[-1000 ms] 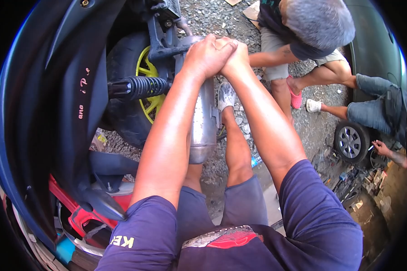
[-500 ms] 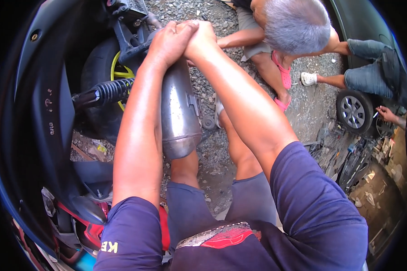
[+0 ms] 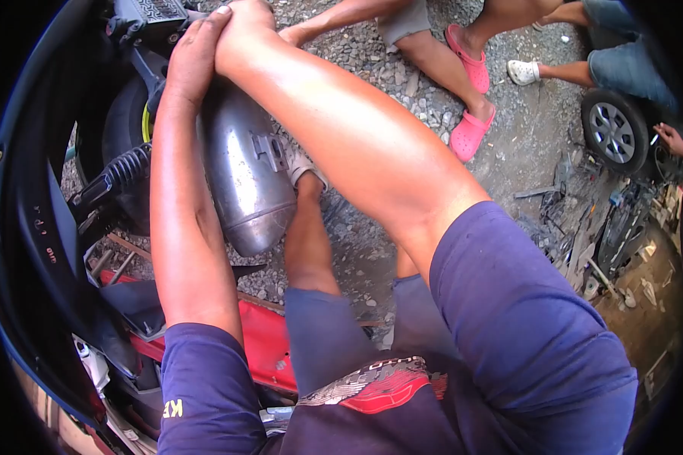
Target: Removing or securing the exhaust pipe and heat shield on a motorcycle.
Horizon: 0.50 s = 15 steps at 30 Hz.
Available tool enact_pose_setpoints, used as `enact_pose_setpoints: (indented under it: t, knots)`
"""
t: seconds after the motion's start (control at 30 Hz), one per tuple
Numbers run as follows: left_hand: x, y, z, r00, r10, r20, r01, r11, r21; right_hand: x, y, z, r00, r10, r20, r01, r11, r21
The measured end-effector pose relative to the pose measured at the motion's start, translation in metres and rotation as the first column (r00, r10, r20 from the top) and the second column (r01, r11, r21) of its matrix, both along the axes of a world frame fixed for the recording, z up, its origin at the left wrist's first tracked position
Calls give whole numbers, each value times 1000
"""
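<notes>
My left hand (image 3: 196, 57) and my right hand (image 3: 243, 29) are pressed together beside a motorcycle's rear end, above the front end of a silver exhaust muffler (image 3: 247, 171). The left thumb lies against the right hand, and the fingers of both look closed. Whatever they grip is hidden beneath them. Between my forearms the muffler slants toward me, its rounded end nearest my legs. Left of my left forearm are a black coil shock absorber (image 3: 121, 171) and a rear wheel with a yellow-green rim (image 3: 146, 117).
Dark body panels (image 3: 45, 189) curve along the left. A red panel (image 3: 269, 345) lies low beside my leg. Another person's arm (image 3: 341, 21) reaches in near my right hand; their pink clogs (image 3: 472, 135) stand on gravel. At right are a car wheel (image 3: 615, 130), scattered parts and another hand (image 3: 671, 140).
My joined hands have shifted up and left in the picture, along with the motorcycle and muffler, as the view turned. The crouching person's head has left the picture.
</notes>
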<state>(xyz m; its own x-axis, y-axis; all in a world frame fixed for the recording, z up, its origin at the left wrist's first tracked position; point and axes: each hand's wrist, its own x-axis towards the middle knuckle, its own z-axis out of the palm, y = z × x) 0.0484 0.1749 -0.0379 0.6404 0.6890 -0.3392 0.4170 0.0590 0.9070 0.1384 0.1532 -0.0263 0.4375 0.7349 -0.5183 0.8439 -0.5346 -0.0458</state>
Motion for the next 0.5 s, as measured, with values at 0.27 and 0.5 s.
enact_pose_setpoints:
  t: [0.27, 0.5]
  knots:
    - [-33, 12, 14, 990, 132, -52, -136, 987, -85, -37, -11, 75, 997, -64, 45, 70, 987, -147]
    - [-18, 2, 6, 993, 104, -50, -109, 990, -92, -7, -11, -19, 985, 173, 6, -172, 976, 137]
